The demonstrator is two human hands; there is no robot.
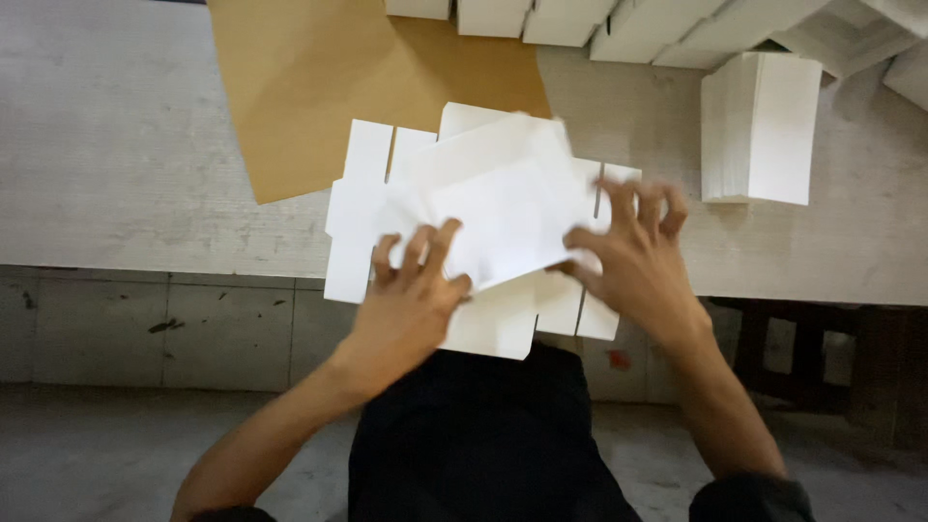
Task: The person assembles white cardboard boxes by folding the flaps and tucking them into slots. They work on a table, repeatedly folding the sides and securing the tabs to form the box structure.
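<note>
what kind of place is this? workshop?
Likely a small packing or box-making workshop. Both hands, left hand and right hand, fold a flat white carton blank on a worn bench, beside a stack of blanks, finished white boxes and brown paper.

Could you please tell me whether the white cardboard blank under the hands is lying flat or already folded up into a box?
Partly folded: the white cardboard blank lies flat, slotted flaps spread, while the left hand and right hand bend its middle panel over.
</note>
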